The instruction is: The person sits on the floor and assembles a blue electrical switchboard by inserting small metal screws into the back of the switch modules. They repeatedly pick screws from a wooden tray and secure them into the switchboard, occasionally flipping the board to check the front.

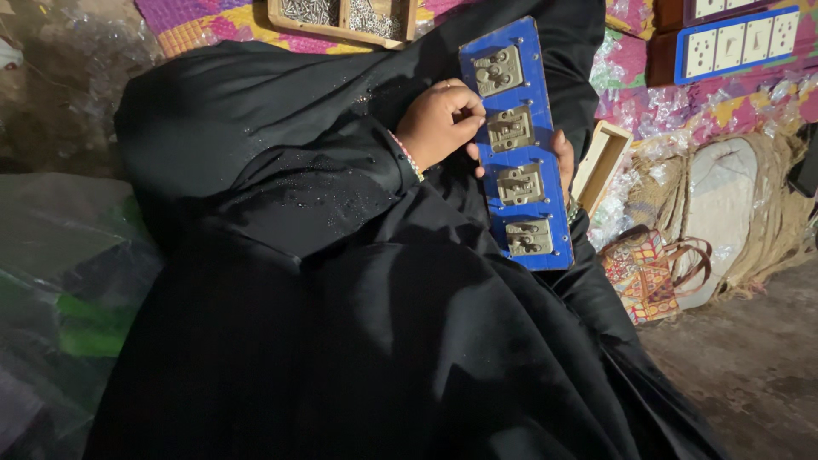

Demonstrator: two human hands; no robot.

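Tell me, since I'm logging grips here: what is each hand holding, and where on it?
The right hand grips the long blue panel of brass-coloured switch units at its right edge; the left hand pinches at the second unit.

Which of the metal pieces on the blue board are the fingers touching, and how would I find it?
Find the long blue board resting on the black cloth over the lap, held at its far edge by the right hand. Four brass-coloured metal pieces sit in a row along it. The left hand pinches at the second piece from the top; the other three lie untouched.
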